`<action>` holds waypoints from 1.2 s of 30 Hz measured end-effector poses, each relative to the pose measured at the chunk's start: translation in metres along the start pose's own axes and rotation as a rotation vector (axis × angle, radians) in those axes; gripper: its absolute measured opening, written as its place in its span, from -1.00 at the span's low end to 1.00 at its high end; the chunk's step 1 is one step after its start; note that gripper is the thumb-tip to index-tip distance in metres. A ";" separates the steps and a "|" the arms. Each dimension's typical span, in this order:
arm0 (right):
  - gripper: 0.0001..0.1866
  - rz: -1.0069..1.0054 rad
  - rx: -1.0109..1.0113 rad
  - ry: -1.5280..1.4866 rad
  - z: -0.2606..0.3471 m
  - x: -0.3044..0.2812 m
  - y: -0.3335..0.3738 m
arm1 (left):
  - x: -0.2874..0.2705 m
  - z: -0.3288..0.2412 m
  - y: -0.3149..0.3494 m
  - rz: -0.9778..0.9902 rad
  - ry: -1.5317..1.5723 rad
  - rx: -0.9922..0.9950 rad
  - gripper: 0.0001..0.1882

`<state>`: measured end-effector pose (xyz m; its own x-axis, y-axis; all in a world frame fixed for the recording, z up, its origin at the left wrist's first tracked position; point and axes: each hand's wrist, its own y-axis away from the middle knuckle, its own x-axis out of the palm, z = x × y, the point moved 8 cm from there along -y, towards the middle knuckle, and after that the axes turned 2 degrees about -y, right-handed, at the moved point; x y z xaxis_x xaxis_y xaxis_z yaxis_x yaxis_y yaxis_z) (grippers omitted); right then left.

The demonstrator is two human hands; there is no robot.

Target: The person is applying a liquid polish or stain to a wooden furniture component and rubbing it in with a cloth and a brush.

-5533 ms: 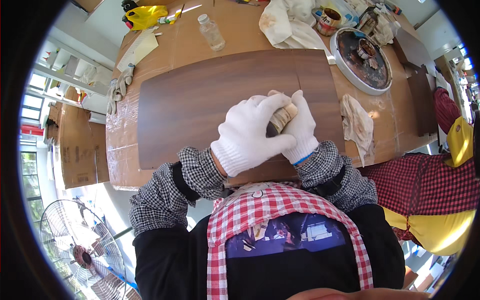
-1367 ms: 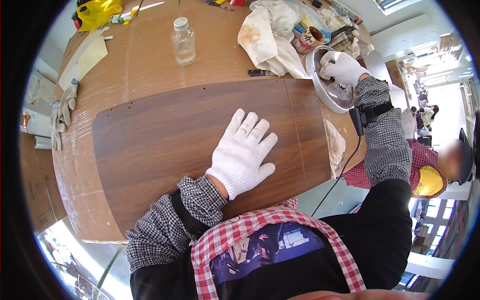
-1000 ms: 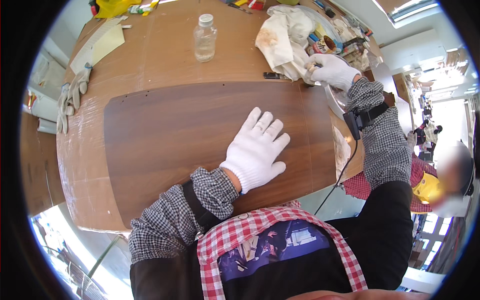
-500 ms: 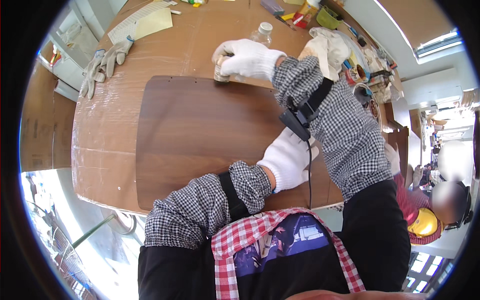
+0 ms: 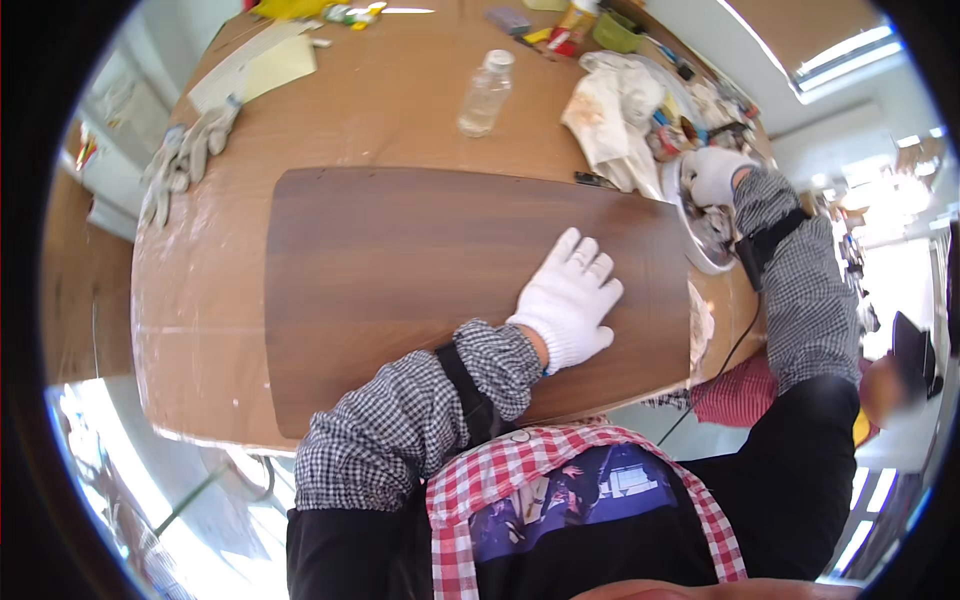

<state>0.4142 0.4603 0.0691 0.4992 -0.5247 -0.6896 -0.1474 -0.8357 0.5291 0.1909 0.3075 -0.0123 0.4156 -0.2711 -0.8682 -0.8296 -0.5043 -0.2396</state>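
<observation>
A dark brown wood-grain panel with rounded corners lies flat before me. My left hand, in a white knit glove, rests on its right part with the fingers spread, holding nothing. My right hand, gloved the same way, is reaching over a round white-rimmed bowl past the panel's right end. Its fingers point down into the bowl and are mostly hidden, so what they hold does not show. Dark and greyish stuff, too blurred to name, lies in the bowl beneath that hand.
A clear bottle with a white cap stands beyond the panel. White stained cloth lies beside the bowl, near a green cup. Spare gloves and yellow paper are at the left. A co-worker's red sleeve shows at the right.
My right hand has moved right from the panel's far edge, where it held a small beige wad or block, to the bowl. My left hand stays on the panel, its fingers now in full view.
</observation>
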 end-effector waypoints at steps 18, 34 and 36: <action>-0.57 -0.311 -0.227 -0.675 0.008 -0.149 0.042 | 0.004 0.003 0.004 0.057 -0.050 -0.067 -0.36; -0.53 0.045 -0.554 -0.885 0.216 -0.113 -0.031 | -0.003 0.005 0.008 -0.003 0.011 -0.074 -0.41; -0.56 0.030 -0.632 -0.905 0.248 -0.125 -0.039 | -0.001 0.004 0.010 0.011 0.005 -0.067 -0.40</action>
<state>0.1460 0.5182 0.0121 -0.3446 -0.6844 -0.6425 0.4431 -0.7220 0.5314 0.1807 0.3063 -0.0154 0.4088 -0.2810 -0.8683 -0.8075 -0.5548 -0.2006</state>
